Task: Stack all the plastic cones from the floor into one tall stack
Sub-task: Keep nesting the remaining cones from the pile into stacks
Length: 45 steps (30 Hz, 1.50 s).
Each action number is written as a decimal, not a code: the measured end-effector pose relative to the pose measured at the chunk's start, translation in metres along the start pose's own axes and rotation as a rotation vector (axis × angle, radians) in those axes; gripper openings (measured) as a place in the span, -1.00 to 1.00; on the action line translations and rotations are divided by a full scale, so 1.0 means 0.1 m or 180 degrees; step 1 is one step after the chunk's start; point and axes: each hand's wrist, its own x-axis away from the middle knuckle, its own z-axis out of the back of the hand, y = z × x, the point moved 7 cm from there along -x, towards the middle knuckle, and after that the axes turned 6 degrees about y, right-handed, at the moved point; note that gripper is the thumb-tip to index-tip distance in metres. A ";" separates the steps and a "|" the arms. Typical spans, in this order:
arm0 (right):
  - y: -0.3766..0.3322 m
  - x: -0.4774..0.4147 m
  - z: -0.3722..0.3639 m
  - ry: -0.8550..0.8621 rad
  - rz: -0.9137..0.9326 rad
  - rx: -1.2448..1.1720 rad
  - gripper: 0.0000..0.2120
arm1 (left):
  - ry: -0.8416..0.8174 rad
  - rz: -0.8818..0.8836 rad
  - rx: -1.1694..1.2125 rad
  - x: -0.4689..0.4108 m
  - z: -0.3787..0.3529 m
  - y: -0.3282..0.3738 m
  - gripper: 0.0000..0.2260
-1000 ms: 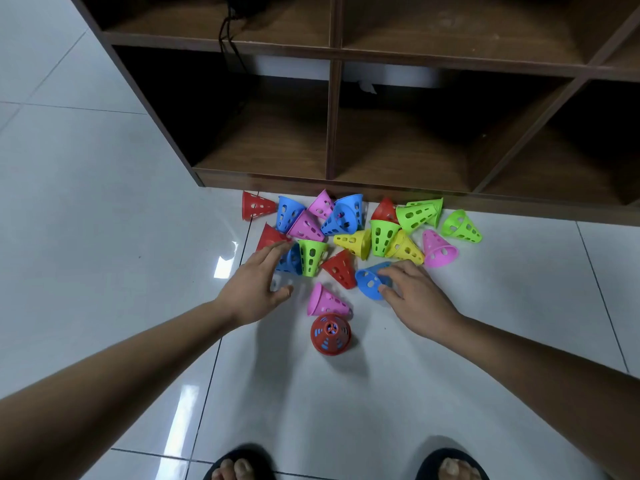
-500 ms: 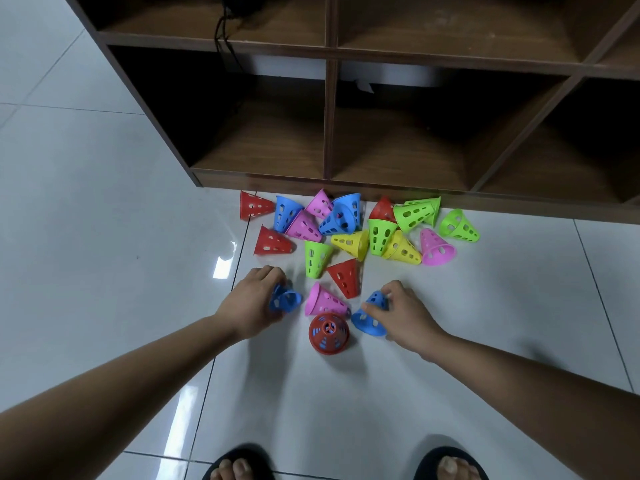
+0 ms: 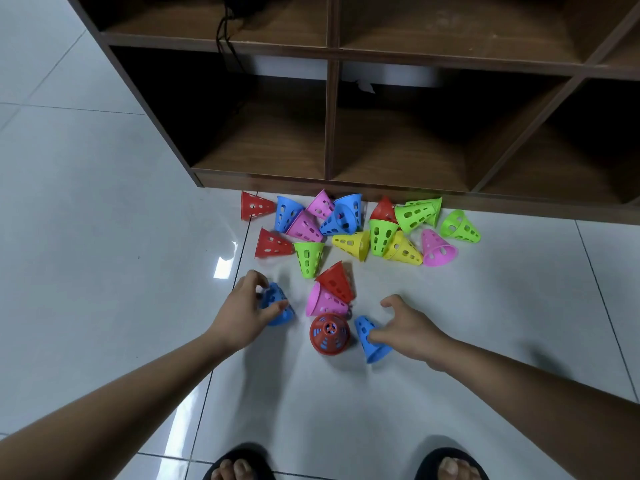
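Note:
Several perforated plastic cones in red, blue, pink, green and yellow lie scattered on the white floor tiles in front of a shelf. A red cone stands upright near me. Just behind it lie a pink cone and a tipped red cone. My left hand grips a blue cone to the left of the standing red one. My right hand holds another blue cone by its side, base towards me, right of the red one. The main heap lies further back.
A dark wooden shelf unit with open compartments stands directly behind the heap; a black cable hangs in its upper left bay. My two feet in black sandals are at the bottom edge. White tiles stretch left and right.
Both hands reached into the heap, each closed on a blue cone, and drew it back towards me on either side of the upright red cone.

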 end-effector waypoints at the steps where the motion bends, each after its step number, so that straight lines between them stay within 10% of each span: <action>1: -0.01 0.02 -0.02 -0.0034 0.0086 0.0142 -0.29 | -0.0107 0.0201 0.0098 0.01 0.00 -0.01 -0.52; 10: -0.12 0.14 -0.04 0.0282 0.0538 0.0445 -0.71 | -0.0831 0.0820 -0.0342 0.12 -0.03 -0.06 -0.24; 21: -0.88 0.70 0.27 0.0716 0.1363 -0.1500 -0.74 | 0.0145 0.0421 0.0651 0.16 0.26 0.24 -0.57; 32: -0.95 0.69 0.11 0.0639 0.2202 -0.0758 -0.73 | 0.0376 -0.0737 0.1551 0.52 0.53 1.25 -0.64; 45: -1.12 -0.05 0.27 0.0684 0.2583 0.1153 -0.60 | -0.0127 -0.1285 0.0611 0.52 0.06 1.17 -0.86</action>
